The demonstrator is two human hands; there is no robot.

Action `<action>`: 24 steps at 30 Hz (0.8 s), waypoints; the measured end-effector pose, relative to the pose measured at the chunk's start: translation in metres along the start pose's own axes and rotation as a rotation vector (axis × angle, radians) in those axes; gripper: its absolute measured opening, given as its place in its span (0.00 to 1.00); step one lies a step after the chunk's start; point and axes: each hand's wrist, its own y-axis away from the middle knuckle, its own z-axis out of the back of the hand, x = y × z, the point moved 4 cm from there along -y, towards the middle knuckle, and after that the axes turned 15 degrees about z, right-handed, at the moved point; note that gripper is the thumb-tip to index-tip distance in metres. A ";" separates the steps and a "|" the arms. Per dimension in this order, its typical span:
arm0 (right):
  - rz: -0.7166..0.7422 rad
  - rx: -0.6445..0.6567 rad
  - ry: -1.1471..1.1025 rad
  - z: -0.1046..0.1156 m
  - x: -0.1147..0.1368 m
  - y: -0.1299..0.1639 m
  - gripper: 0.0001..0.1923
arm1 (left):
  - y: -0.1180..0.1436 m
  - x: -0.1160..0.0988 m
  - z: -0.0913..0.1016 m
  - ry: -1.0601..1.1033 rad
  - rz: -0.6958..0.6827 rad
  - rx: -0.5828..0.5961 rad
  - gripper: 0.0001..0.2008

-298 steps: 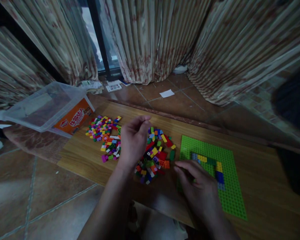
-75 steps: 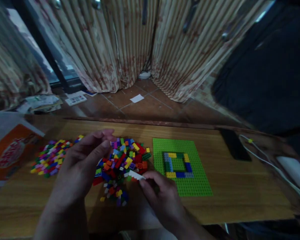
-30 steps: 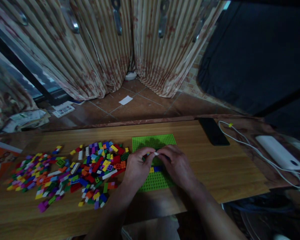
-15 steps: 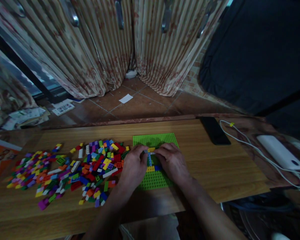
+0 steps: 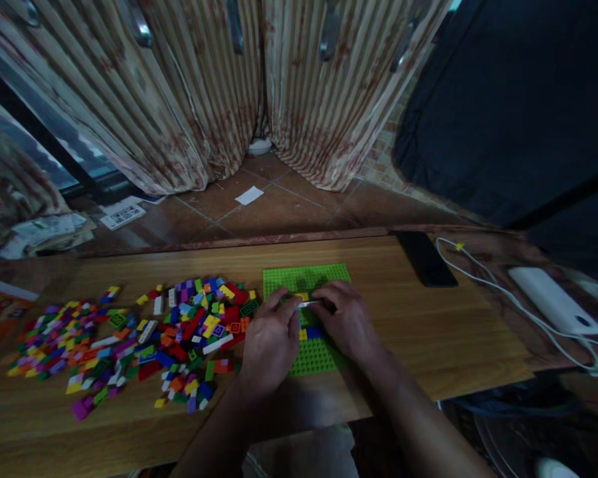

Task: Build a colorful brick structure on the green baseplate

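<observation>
A green baseplate (image 5: 313,364) lies on the wooden table in front of me, with a yellow brick (image 5: 303,334), a blue brick (image 5: 315,332) and another yellow brick (image 5: 301,296) on it. Over the plate, a thin white brick (image 5: 309,303) spans the gap between my hands. My right hand (image 5: 347,322) is closed, pinching its right end between thumb and fingers. My left hand (image 5: 272,338) is closed with its fingertips on the left end; its thumb is mostly hidden. A light blue piece beside the left fingers is largely covered.
Loose coloured bricks (image 5: 179,338) are heaped across the table's left side, reaching close to my left hand. A black phone (image 5: 426,259) lies at the right. Beyond it are a white cable (image 5: 508,292) and a white power bank (image 5: 555,300). Curtains hang behind the table.
My left hand has shifted its fingertips right, onto the left end of the white brick, covering more of the light blue piece. My right hand stays nearly in place. The view has shifted slightly.
</observation>
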 end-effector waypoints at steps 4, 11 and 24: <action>-0.131 -0.128 -0.089 0.011 -0.014 0.004 0.06 | 0.004 0.001 -0.002 -0.037 -0.018 -0.007 0.14; -0.202 -0.073 -0.116 0.006 -0.020 0.006 0.14 | 0.005 0.000 0.000 -0.063 -0.035 -0.016 0.14; -0.231 -0.093 -0.100 0.001 -0.020 0.002 0.08 | 0.015 -0.002 -0.006 -0.251 -0.076 0.022 0.16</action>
